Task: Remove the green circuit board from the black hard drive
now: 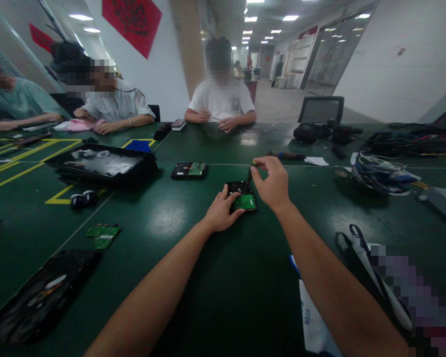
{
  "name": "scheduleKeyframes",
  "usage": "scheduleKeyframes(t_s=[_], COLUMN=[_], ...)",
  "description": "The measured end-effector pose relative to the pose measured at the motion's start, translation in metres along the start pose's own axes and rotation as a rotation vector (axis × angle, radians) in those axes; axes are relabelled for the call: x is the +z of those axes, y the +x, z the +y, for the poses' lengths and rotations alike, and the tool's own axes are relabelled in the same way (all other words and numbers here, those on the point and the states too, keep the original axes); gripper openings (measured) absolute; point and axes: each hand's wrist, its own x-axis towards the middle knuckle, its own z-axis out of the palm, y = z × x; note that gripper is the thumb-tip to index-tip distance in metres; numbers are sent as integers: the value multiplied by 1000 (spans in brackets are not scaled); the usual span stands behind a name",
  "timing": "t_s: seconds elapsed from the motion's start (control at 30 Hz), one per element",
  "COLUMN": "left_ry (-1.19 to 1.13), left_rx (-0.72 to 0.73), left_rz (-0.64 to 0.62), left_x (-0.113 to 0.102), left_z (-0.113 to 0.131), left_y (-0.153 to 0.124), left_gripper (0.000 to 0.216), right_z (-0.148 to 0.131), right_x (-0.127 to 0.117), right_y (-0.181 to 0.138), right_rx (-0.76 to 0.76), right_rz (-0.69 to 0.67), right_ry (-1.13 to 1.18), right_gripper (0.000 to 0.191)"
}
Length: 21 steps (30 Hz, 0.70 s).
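A black hard drive [241,188] with a green circuit board [247,202] lies on the dark green table in front of me. My left hand [223,210] grips its left side, thumb and fingers at its edges. Above the drive's right side, my right hand [272,182] pinches the handle of a small screwdriver [250,174]. The shaft slants down toward the drive; whether its tip sits in a screw is too small to tell. Another hard drive [189,170], board side up, rests farther off to the left.
To the left are a black tray [104,161], loose green circuit boards [104,234] and an opened hard drive [40,292]. A cable bundle [381,173], a power drill [330,130] and a lanyard [375,277] lie right. Three people sit across the table.
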Motion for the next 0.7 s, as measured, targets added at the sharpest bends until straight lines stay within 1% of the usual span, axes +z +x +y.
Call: scheduleKeyframes(t_s=[0.13, 0.33, 0.53, 0.7], left_ry=[-8, -13, -8, -7], left_rx=[-10, -2, -10, -9], left_rz=[1, 9, 1, -4], left_x=[1, 1, 0, -1], left_z=[-1, -1, 0, 2], left_y=[0, 0, -1, -1], left_gripper=[70, 69, 69, 69], right_z=[2, 0, 1, -1], right_x=[1, 0, 1, 0], right_y=[0, 0, -1, -1], right_rx=[35, -30, 34, -6], right_rz=[-10, -21, -7, -43], right_ry=[15, -5, 6, 9], right_gripper=[17, 21, 17, 20])
